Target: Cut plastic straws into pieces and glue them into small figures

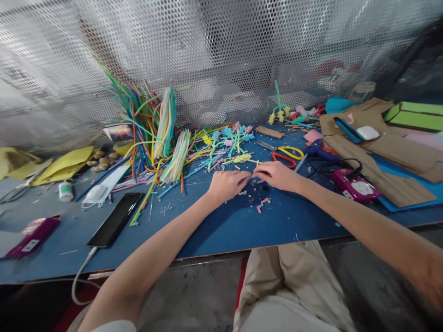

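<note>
No legible text, number or brand anywhere on the bench. White stickers on the purple case [32, 234] at far left: print too small to read. Green band on the small white bottle [65, 190]: blurred. Printed card [119, 132] against the mesh: colours only. Pale panel on the right purple device [353, 184]: unreadable.

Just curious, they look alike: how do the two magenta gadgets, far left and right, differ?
The left magenta gadget lies near the front edge, no cable visible; the right magenta gadget lies against cardboard with a black cable reaching it. The left shows a small white label, the right a larger white panel. Both lie flat on the blue tabletop.
</note>
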### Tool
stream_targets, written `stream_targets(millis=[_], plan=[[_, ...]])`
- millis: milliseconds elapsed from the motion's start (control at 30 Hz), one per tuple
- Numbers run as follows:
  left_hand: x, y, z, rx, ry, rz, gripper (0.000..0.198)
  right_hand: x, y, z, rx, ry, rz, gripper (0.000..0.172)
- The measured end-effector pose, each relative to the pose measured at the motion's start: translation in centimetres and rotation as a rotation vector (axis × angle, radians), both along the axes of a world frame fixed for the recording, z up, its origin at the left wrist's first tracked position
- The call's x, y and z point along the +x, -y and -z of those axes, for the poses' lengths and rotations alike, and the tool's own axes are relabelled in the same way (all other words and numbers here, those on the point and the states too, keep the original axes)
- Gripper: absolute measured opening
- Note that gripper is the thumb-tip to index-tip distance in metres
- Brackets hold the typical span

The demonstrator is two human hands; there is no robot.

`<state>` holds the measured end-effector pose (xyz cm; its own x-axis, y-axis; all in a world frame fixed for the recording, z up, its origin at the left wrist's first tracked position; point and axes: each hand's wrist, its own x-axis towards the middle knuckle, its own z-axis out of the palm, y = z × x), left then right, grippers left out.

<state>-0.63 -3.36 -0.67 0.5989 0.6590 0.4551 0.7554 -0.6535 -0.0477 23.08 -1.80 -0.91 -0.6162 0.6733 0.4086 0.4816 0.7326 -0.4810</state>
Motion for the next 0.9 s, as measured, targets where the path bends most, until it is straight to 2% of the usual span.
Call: stream_targets(millis=[300, 500, 733, 900], plan=[[-0.46, -0.42, 0.37, -0.103, 0.152, -0.047, 0.023, 0.65, 0.16, -0.17, -0.062, -0.059, 0.063, 0.029], [-0.71, -0.67, 0.27, -0.161, 0.164, -0.052, 0.023, 0.67, 0.04, 0.00, -0.049, -0.080, 0.055, 0.027], [-0.58, -0.41, 0.15, -0.181, 0.149, -0.060, 0.023, 0.66, -0.04, 0.26, 0.040, -0.098, 0.001, 0.029], [-0.54, -0.45, 0.19, -0.204, 0.171, -0.054, 0.023, 0.69, -0.09, 0.36, 0.018, -0.086, 0.004, 0.027]])
